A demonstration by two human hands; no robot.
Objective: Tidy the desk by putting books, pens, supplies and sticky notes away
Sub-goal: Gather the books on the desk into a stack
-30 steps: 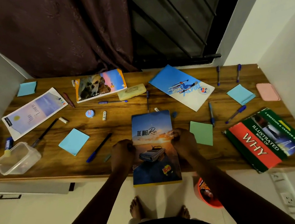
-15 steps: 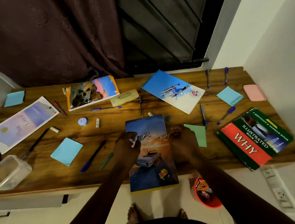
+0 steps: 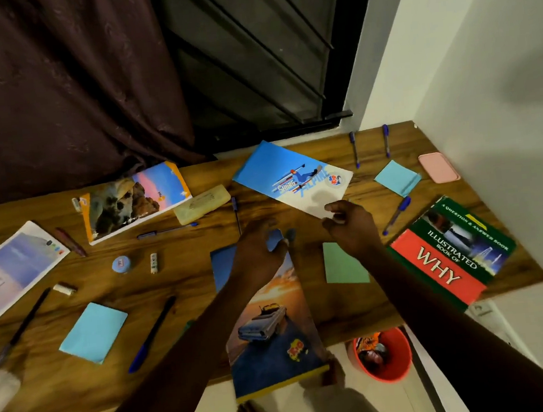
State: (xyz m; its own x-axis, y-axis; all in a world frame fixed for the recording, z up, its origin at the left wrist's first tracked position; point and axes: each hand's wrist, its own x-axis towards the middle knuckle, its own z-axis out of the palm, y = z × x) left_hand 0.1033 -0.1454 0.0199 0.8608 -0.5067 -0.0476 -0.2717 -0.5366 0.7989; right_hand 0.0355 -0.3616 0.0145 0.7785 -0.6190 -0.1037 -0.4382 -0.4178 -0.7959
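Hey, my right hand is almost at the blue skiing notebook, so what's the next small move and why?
Probably pinch the near corner of the skiing notebook with the right hand and draw it toward the car notebook. The fingers already sit at that corner, half open, while the left hand rests on the car notebook, so stacking the two looks easiest.

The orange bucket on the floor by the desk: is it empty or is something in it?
Not empty. The orange bucket stands open-topped below the desk edge, with crumpled, colourful things inside; what they are cannot be told.
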